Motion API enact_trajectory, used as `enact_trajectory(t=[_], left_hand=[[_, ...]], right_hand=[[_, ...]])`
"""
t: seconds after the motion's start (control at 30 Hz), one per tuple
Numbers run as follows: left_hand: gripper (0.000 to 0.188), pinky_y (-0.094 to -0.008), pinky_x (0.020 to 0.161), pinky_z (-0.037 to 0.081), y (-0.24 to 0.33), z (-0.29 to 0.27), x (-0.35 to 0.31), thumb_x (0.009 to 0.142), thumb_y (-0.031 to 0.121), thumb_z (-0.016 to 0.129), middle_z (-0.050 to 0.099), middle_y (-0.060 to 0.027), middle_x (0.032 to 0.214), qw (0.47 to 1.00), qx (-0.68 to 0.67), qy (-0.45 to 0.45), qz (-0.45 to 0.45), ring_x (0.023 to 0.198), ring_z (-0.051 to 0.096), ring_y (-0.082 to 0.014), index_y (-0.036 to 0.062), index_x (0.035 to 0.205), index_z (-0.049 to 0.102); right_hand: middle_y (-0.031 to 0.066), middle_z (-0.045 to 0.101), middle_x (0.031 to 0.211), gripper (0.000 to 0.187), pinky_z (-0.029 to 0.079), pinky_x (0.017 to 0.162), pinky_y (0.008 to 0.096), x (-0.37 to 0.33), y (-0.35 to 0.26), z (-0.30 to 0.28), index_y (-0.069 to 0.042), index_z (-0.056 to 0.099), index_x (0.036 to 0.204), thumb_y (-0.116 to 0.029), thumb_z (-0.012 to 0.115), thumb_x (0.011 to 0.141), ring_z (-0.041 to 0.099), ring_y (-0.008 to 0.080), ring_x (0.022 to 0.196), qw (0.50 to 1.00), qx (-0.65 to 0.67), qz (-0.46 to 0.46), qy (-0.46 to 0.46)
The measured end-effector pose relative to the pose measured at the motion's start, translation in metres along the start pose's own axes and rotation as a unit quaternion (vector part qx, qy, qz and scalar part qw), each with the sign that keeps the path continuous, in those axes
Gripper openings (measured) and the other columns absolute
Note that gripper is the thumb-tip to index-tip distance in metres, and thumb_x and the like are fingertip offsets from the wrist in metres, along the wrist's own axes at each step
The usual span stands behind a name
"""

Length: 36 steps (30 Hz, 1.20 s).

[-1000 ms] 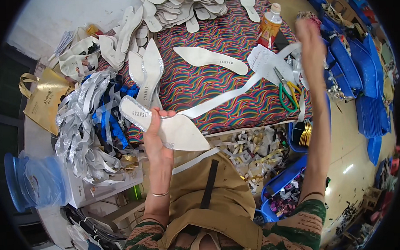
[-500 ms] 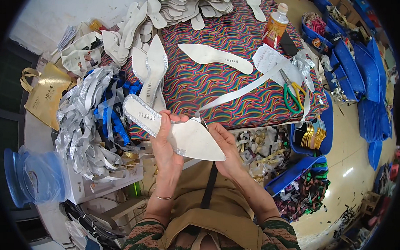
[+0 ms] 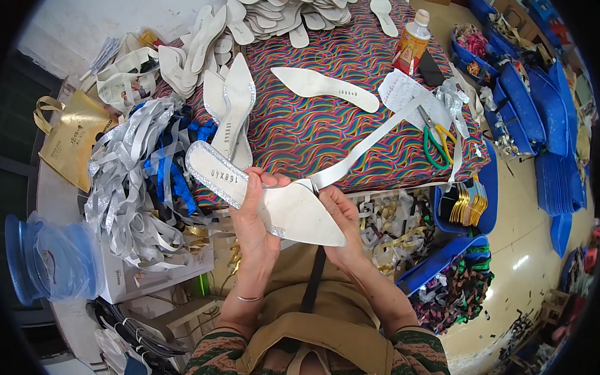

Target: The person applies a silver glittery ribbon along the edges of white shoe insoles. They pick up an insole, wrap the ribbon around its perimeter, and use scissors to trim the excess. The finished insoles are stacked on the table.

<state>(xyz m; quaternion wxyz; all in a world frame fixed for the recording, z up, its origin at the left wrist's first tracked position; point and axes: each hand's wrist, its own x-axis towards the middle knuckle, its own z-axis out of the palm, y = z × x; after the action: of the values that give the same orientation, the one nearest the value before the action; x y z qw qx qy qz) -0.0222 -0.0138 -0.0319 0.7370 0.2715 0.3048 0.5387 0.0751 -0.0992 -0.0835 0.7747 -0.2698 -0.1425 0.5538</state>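
My left hand [image 3: 253, 215] grips a pointed white shoe insole [image 3: 267, 195] with a glittery silver edge, holding it from below at its middle. My right hand [image 3: 341, 220] holds the same insole near its pointed toe and pinches the end of a long silver strap [image 3: 371, 140] against it. The strap runs up and to the right across the table with the wavy multicoloured cloth [image 3: 324, 130]. Both hands are over my lap, just in front of the table's near edge.
On the cloth lie more white insoles [image 3: 324, 87], a heap of them at the back [image 3: 287, 13], green-handled scissors [image 3: 434, 143] and an orange bottle [image 3: 412, 43]. Silver and blue ribbons [image 3: 137, 173] pile at the left beside a gold bag [image 3: 70, 139]. Blue trays [image 3: 528, 107] stand at the right.
My right hand came down from the far right of the table to the insole's toe, and now holds the strap end there. The left hand kept its grip.
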Motion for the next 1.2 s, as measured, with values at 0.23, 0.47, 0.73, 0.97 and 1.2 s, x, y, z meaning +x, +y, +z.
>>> enact_trajectory(t=[0.23, 0.47, 0.73, 0.97, 1.2], left_hand=[[0.016, -0.0444, 0.078, 0.056, 0.006, 0.011, -0.012, 0.095, 0.013, 0.058, 0.063, -0.011, 0.08, 0.998, 0.042, -0.04, -0.025, 0.08, 0.066, -0.027, 0.0, 0.104, 0.055], [0.011, -0.049, 0.081, 0.054, 0.006, 0.012, -0.014, 0.093, 0.005, 0.056, 0.061, -0.0135, 0.076, 0.986, 0.085, -0.14, 0.036, 0.074, 0.063, -0.0265, -0.0031, 0.099, 0.059], [0.013, -0.0493, 0.078, 0.051, -0.004, -0.001, -0.009, 0.091, 0.001, 0.054, 0.056, -0.0136, 0.072, 0.969, -0.022, -0.243, -0.032, 0.069, 0.058, -0.028, -0.0074, 0.1, 0.058], [0.023, -0.0447, 0.08, 0.054, -0.001, 0.004, -0.008, 0.086, -0.004, 0.058, 0.063, -0.0178, 0.091, 0.963, 0.118, -0.232, -0.067, 0.082, 0.066, -0.0275, -0.0061, 0.109, 0.055], [0.037, -0.0381, 0.085, 0.055, -0.001, 0.003, -0.009, 0.083, -0.005, 0.063, 0.065, -0.0189, 0.108, 0.943, 0.121, -0.275, -0.14, 0.095, 0.068, -0.0274, -0.0052, 0.118, 0.053]], right_hand=[[-0.003, 0.058, 0.072, 0.008, 0.04, 0.056, 0.021, 0.011, -0.056, 0.01, -0.001, 0.061, 0.093, -0.009, 0.061, 0.092, 0.049, 0.0025, 0.061, 0.913, -0.4, -0.07, -0.035], [0.0086, 0.057, 0.068, 0.03, 0.042, 0.047, 0.0307, 0.001, -0.066, 0.002, -0.001, 0.06, 0.09, 0.006, 0.059, 0.061, 0.056, 0.0233, 0.053, 0.665, -0.643, -0.354, -0.141], [0.0017, 0.043, 0.057, 0.02, 0.03, 0.047, 0.0258, -0.005, -0.071, 0.002, 0.002, 0.055, 0.071, -0.008, 0.063, 0.087, 0.04, 0.0074, 0.053, 0.858, -0.502, -0.066, -0.084], [-0.0042, 0.036, 0.057, 0.029, 0.025, 0.047, 0.0247, -0.011, -0.071, 0.002, -0.001, 0.047, 0.066, -0.008, 0.065, 0.087, 0.031, 0.0039, 0.055, 0.842, -0.529, -0.046, -0.094], [-0.0042, 0.037, 0.056, 0.03, 0.026, 0.047, 0.0249, -0.025, -0.059, -0.01, -0.003, 0.043, 0.061, -0.002, 0.066, 0.081, 0.03, 0.0038, 0.055, 0.821, -0.561, -0.094, -0.04]])
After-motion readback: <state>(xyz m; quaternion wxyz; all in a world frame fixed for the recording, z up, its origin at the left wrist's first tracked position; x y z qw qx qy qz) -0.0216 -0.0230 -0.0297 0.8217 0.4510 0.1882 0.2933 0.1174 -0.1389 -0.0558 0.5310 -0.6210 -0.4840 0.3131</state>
